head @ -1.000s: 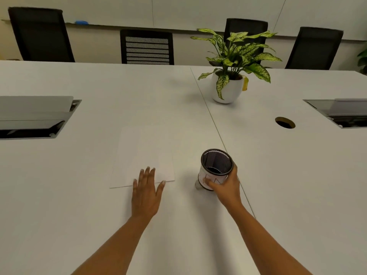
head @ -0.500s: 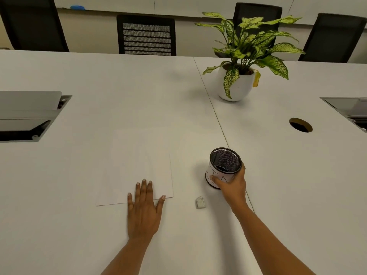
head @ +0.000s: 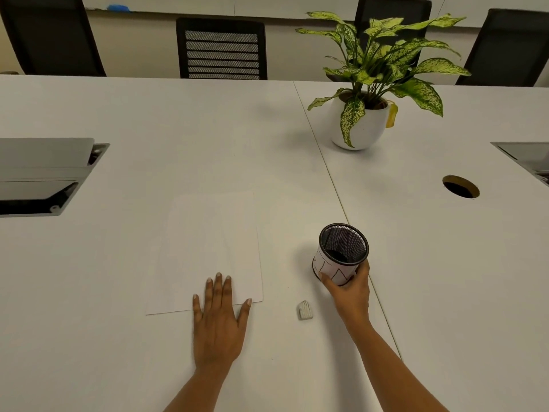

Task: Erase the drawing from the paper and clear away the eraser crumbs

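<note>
Left hand (head: 218,328) spread flat, palm down, fingertips resting on the near edge of the paper (head: 208,251) and the heel on the bare counter (head: 148,129); gripping nothing, just pressing, probably to pin the sheet so it cannot slide once rubbing starts. Right hand (head: 349,291) wrapped around the near side of the mesh cup (head: 341,252), thumb on the left of its wall and fingers curled round the right, closed on it while the cup stands upright on the counter to the right of the sheet. Likely held there to steady it or shift it aside. White paper band with dark line marks around the cup's outside.

Eraser (head: 305,310) lying loose on the counter between the two hands, just right of the paper's near corner and a little nearer than the cup, touching neither hand. Handy for the right hand, which would first have to let go of the cup.

Paper flat, lengthwise away from the body; surface looks almost blank, any drawing too faint to make out. No crumbs visible anywhere, so erasing probably not yet begun.

Inside the cup: dark mesh wall, a dark patch at the bottom, contents not clear, possibly nothing. Potted plant (head: 374,84) well beyond, clear of the work
</note>
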Demonstrator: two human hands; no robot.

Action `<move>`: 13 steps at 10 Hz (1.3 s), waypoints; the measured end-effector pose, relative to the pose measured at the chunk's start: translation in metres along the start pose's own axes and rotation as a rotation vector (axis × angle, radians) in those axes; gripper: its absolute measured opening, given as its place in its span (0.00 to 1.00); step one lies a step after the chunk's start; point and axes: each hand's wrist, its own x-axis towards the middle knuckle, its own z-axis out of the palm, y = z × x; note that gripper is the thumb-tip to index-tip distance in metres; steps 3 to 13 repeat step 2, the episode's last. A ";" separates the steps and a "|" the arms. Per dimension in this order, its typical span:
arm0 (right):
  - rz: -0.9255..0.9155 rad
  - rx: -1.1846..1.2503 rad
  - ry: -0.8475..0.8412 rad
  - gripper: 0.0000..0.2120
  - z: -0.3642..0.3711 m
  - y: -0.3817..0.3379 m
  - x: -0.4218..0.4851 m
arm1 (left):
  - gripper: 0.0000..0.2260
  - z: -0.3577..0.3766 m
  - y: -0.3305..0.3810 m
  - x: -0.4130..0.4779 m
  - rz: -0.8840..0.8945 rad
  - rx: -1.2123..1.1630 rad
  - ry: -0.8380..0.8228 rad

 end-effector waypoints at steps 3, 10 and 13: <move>0.048 -0.055 0.024 0.42 0.004 0.002 -0.020 | 0.32 0.010 -0.002 0.002 0.027 -0.072 0.090; 0.048 -0.055 0.024 0.42 0.004 0.002 -0.020 | 0.32 0.010 -0.002 0.002 0.027 -0.072 0.090; 0.048 -0.055 0.024 0.42 0.004 0.002 -0.020 | 0.32 0.010 -0.002 0.002 0.027 -0.072 0.090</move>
